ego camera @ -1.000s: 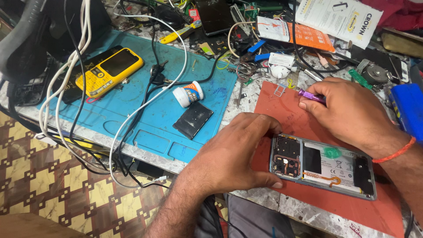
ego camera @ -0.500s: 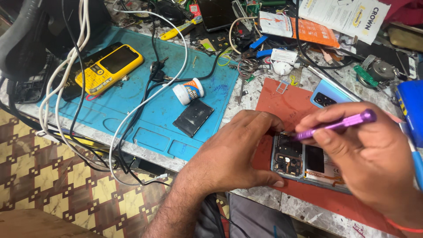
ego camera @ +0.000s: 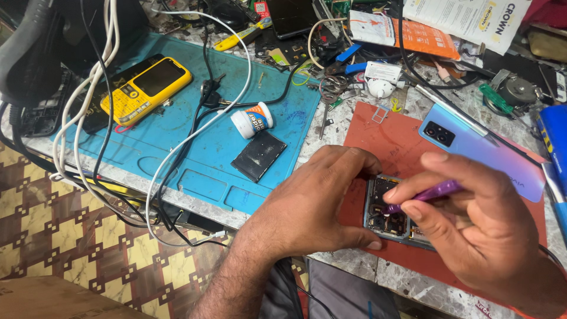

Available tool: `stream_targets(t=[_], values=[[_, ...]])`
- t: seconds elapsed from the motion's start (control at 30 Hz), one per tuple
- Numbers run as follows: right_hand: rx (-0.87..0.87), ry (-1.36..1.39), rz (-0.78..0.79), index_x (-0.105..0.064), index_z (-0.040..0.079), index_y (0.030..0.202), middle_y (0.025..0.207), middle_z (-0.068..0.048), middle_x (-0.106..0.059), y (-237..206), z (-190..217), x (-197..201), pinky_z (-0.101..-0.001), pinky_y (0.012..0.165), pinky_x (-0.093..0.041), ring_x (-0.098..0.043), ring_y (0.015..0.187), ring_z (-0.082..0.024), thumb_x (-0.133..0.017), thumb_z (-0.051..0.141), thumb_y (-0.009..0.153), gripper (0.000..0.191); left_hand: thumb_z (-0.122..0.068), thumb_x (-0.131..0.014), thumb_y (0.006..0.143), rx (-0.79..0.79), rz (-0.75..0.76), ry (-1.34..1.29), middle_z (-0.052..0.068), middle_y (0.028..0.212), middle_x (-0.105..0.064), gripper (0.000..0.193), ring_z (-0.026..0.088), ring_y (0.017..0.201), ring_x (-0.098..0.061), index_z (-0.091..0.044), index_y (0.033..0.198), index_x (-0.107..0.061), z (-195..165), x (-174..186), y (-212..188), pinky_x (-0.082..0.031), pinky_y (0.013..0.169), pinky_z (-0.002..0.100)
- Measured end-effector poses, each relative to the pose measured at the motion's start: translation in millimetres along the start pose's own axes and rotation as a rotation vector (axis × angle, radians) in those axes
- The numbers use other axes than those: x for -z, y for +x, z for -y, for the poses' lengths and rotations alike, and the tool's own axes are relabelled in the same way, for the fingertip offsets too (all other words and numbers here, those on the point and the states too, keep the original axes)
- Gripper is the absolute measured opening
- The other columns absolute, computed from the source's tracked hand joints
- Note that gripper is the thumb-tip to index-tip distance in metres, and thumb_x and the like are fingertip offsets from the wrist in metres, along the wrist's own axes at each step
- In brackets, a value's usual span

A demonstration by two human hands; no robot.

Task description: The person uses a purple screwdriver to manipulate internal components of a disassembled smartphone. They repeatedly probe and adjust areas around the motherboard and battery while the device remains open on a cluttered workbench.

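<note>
- A cluttered repair bench with a mottled stone top [ego camera: 348,260] carries a blue work mat [ego camera: 195,147] on the person's left and a red mat [ego camera: 378,139] on the right; a patterned brown and cream floor [ego camera: 65,248] shows below the near edge
- On the blue work mat lie a yellow keypad phone [ego camera: 146,88], a small white jar [ego camera: 251,120] on its side and a dark flat battery [ego camera: 258,155], with white and black cables [ego camera: 177,153] trailing across them
- The opened phone [ego camera: 387,212] lies on the red mat close to the bench's near edge, its back off and dark boards and copper-toned parts exposed around the camera end
- The left hand [ego camera: 313,201] presses down beside the opened phone, fingers curled, thumb against its near rim
- The right hand [ego camera: 478,230] pinches a purple tool [ego camera: 428,194], tip down on the phone's upper board
- A light blue back cover [ego camera: 481,150] rests just beyond, on the red mat
- Tools, papers and wires crowd the far side; free room is only the bare red strip behind the hands
</note>
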State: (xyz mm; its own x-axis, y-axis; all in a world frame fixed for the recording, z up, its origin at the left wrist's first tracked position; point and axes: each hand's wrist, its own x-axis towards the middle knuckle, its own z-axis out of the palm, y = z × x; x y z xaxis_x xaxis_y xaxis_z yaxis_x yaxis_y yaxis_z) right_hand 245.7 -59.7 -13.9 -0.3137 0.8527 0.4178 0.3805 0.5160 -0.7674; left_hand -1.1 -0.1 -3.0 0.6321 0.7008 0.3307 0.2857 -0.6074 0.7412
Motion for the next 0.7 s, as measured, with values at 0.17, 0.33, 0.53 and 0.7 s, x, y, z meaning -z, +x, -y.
stream_targets(t=[0.17,0.33,0.53,0.7], values=[[0.152,-0.006,0.120,-0.037,0.007,0.143,0.123,-0.013,-0.068,12.6,2.0,4.3,-0.0287,0.092,-0.061,-0.071,0.111,-0.016,-0.061,0.002,0.097,0.052,-0.036,-0.096,0.059,0.003,-0.001,0.002,0.010,0.122,-0.064,0.083,0.030,0.122,-0.060,-0.009,0.127,-0.056,-1.1,1.0,-0.2,-0.051,0.103,0.041],[0.027,-0.243,0.055,-0.048,0.012,0.147,0.117,-0.009,-0.068,12.3,8.6,4.2,-0.0246,0.084,-0.057,-0.068,0.105,-0.014,-0.072,0.012,0.092,0.060,-0.035,-0.096,0.059,-0.011,-0.007,-0.012,0.010,0.121,-0.064,0.083,0.031,0.123,-0.059,-0.009,0.126,-0.056,-2.3,0.8,0.5,-0.051,0.102,0.042],[-0.020,0.065,0.121,-0.033,0.006,0.151,0.119,-0.013,-0.067,12.3,10.8,0.8,-0.0292,0.092,-0.058,-0.068,0.108,-0.017,-0.061,0.001,0.094,0.063,-0.036,-0.096,0.059,0.005,0.011,-0.005,0.010,0.120,-0.064,0.083,0.031,0.122,-0.060,-0.009,0.127,-0.056,-1.2,1.3,1.1,-0.051,0.102,0.041],[-0.053,-0.011,0.026,-0.027,0.010,0.154,0.110,-0.010,-0.067,18.9,7.5,-2.5,-0.0292,0.092,-0.060,-0.071,0.101,-0.014,-0.071,0.000,0.092,0.077,-0.036,-0.096,0.060,0.004,-0.004,0.001,0.011,0.122,-0.064,0.083,0.031,0.124,-0.060,-0.009,0.128,-0.056,-0.8,0.6,0.2,-0.050,0.103,0.041]])
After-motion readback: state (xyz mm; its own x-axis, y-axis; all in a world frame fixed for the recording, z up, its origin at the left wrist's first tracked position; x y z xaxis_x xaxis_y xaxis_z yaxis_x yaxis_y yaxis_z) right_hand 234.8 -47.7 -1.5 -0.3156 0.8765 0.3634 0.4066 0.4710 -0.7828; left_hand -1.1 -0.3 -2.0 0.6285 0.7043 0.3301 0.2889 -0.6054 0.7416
